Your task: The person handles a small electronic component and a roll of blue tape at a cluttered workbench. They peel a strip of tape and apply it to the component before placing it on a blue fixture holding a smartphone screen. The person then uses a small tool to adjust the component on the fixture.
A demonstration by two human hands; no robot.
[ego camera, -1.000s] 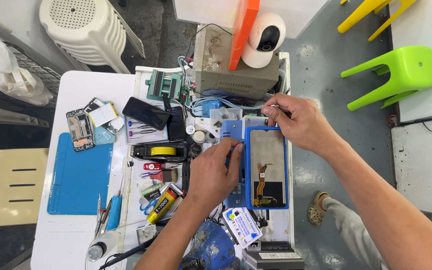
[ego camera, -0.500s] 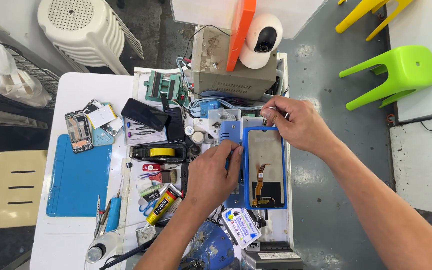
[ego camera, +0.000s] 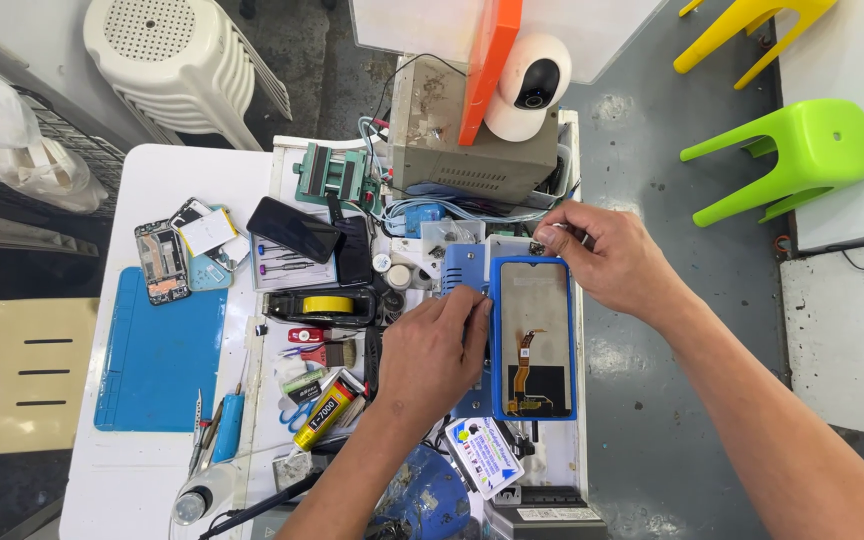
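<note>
A phone screen panel with an orange flex cable lies face down in a blue frame on a small blue machine. My left hand rests on the frame's left edge, fingers curled against it. My right hand is at the frame's top right corner, thumb and forefinger pinched together on something small that I cannot make out.
A grey power unit with a white camera stands behind. Left of the machine lie a tape dispenser, a black phone, a glue tube, a blue mat and an opened phone. Green stool at right.
My right hand has shifted slightly at the frame's top corner. The left hand has stayed on the frame's left edge.
</note>
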